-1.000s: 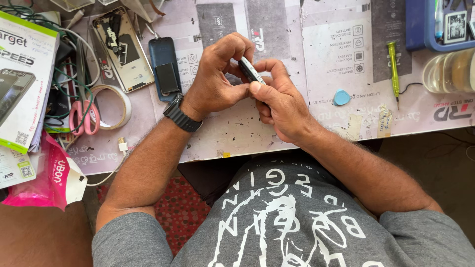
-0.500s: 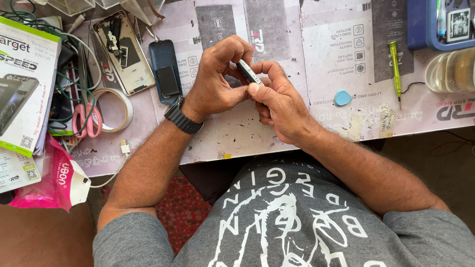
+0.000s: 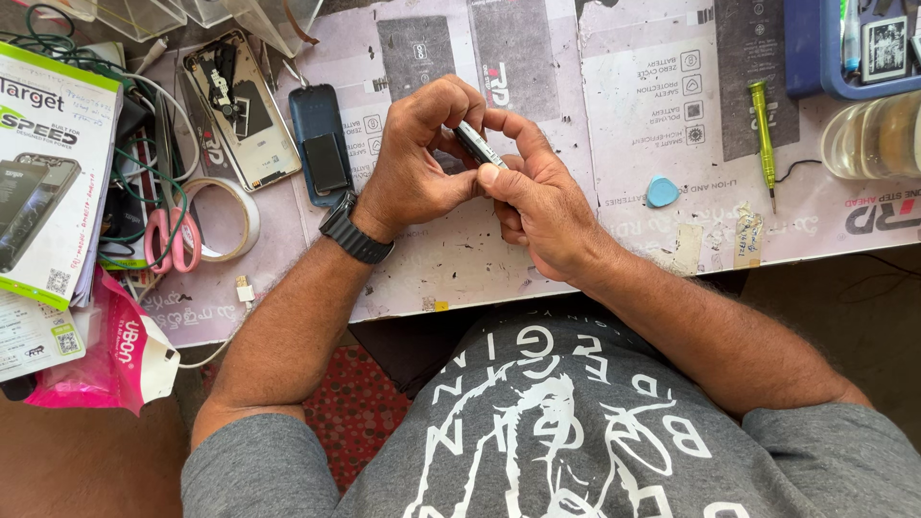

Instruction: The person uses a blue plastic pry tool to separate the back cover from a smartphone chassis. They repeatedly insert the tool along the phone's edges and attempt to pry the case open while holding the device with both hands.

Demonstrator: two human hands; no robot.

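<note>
Both my hands meet over the middle of the worktable (image 3: 460, 269) and grip one small dark flat part with a pale edge (image 3: 477, 146), seen edge-on. My left hand (image 3: 417, 158), with a black watch on the wrist, wraps it from the left. My right hand (image 3: 532, 197) pinches it from the right, thumb pressed on its lower end. Most of the part is hidden by my fingers.
Left of my hands lie a dark blue phone shell (image 3: 321, 144), an opened phone back (image 3: 240, 110), a tape roll (image 3: 225, 219), pink scissors (image 3: 173, 240) and boxes (image 3: 48, 173). To the right are a blue pick (image 3: 662, 191), a green screwdriver (image 3: 764, 134), a clear jar (image 3: 878, 134) and a blue tray (image 3: 815, 58).
My hands have stayed in the same spot on the same part; only slight finger shifts show.
</note>
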